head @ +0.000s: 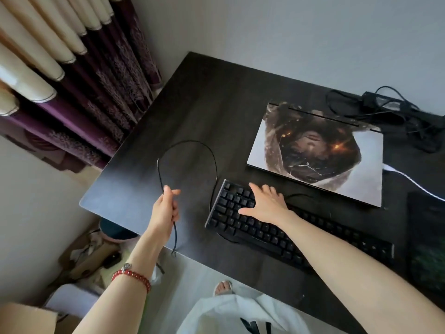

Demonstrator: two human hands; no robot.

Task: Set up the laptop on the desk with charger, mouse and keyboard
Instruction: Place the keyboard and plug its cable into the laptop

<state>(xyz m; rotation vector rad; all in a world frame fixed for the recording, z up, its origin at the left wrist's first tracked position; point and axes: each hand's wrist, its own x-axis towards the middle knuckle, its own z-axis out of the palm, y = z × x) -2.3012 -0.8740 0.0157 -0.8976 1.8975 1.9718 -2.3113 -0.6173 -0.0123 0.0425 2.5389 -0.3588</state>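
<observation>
The thin black keyboard cable point(212, 162), limp and light, is pinched in the left hand point(166, 208) left of the black keyboard point(265, 227), steadied under the flat, released right hand point(266, 203); its plug end is best gripped.

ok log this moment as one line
left hand: pinching keyboard cable | right hand: flat on keyboard | laptop: closed | charger: behind laptop
</observation>
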